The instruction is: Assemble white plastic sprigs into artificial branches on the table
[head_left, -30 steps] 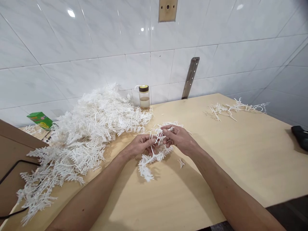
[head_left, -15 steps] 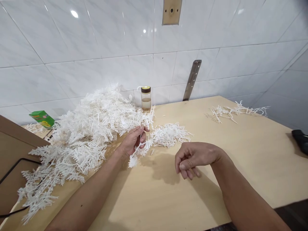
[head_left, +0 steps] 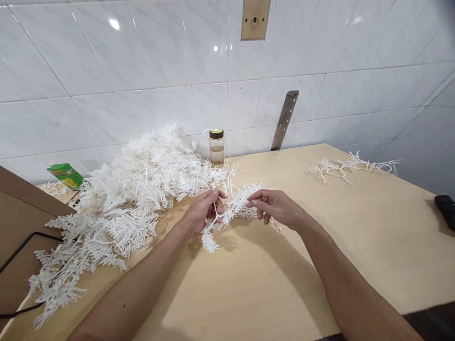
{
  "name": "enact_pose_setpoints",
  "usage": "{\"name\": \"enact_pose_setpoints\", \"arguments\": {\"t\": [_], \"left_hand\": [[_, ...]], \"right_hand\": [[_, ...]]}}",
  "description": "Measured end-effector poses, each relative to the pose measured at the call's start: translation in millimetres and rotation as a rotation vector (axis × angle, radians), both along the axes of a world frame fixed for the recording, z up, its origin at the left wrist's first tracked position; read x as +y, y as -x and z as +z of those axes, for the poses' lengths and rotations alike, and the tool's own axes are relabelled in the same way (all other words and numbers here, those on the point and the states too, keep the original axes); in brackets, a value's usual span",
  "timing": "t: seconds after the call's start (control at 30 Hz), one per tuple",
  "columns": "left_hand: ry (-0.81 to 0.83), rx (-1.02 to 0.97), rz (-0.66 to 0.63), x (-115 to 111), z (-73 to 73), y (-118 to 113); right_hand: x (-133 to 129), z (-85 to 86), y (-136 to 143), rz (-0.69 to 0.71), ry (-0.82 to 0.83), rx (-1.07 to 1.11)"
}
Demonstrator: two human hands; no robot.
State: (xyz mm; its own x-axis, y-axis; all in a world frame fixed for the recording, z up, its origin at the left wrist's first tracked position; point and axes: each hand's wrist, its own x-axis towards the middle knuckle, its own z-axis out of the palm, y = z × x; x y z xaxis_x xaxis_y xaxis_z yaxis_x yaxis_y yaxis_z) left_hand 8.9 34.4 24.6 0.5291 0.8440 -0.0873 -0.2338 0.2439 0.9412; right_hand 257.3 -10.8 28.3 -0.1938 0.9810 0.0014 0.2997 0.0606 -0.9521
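Observation:
My left hand (head_left: 207,210) is closed around the stem of a white branched plastic sprig (head_left: 216,218), whose feathery tips hang down and spread to the right. My right hand (head_left: 273,207) is at the sprig's right side, thumb and forefinger drawn together by the white tips. Whatever lies between those fingertips is too small to make out. Behind and partly under the right hand is a small heap of thin white pieces (head_left: 254,189). A large pile of white sprigs (head_left: 142,175) is to the left of my left hand.
Bare forked white stems (head_left: 341,166) lie at the table's far right. A lidded bottle (head_left: 216,148) stands by the tiled wall, near a leaning metal strip (head_left: 285,121). At left are a green box (head_left: 66,176) and a cardboard box (head_left: 24,208); a black object (head_left: 445,210) is at right.
My right hand has moved up and left from the open tabletop to the sprig, its fingers straightening toward the tips. The left hand has shifted slightly right, still holding the sprig.

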Motion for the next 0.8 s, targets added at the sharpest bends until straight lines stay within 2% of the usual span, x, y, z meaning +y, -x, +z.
{"name": "enact_pose_setpoints", "arguments": {"t": [0.13, 0.27, 0.4, 0.57, 0.7, 0.8], "left_hand": [[-0.032, 0.017, -0.055, -3.2, -2.0, -3.6], [-0.049, 0.030, -0.072, -3.5, -2.1, -3.9], [-0.057, 0.026, -0.067, -2.3, -3.8, -3.8], [-0.002, 0.019, 0.043, 1.0, -4.5, -3.4], [0.060, 0.080, 0.130, 4.1, -3.9, -0.9], [0.071, 0.124, 0.121, 6.6, -4.9, 2.0]], "right_hand": [[-0.1, -6.1, 24.5, 0.015, 0.007, 0.185], [0.7, -9.7, 31.8, 0.027, 0.114, 0.173], [4.0, -12.4, 30.8, 0.074, 0.097, 0.175], [7.1, -15.3, 28.9, 0.018, 0.052, 0.266], [7.6, -17.6, 26.3, 0.058, 0.039, 0.287], [6.3, -16.1, 24.7, 0.091, 0.022, 0.273]]}}
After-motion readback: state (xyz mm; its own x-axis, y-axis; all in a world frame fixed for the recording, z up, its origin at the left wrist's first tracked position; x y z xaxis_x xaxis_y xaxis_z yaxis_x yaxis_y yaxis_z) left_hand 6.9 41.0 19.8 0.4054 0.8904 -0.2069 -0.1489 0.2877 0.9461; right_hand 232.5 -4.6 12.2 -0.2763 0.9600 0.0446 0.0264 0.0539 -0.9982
